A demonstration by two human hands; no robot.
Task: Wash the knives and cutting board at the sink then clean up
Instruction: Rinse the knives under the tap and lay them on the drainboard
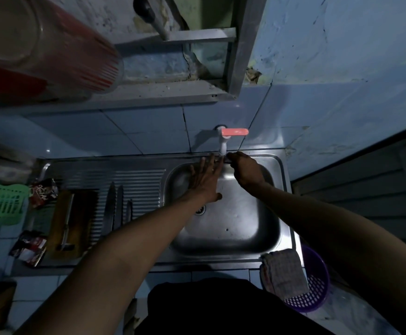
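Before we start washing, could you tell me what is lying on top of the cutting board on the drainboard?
A long metal-handled tool lies lengthwise on the cutting board; the dim light hides what it is. The knives lie beside the board on the ribbed drainboard, not on it.

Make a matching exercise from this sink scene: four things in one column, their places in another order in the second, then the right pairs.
Things:
1. tap
2. knives
3. folded cloth
4. purple basket

Places:
A. on the ribbed drainboard, left of the basin
B. on the floor, right of the sink
C. on the tiled wall, above the basin's far edge
D. over the sink's near right corner

Pairs: 1-C, 2-A, 3-D, 4-B
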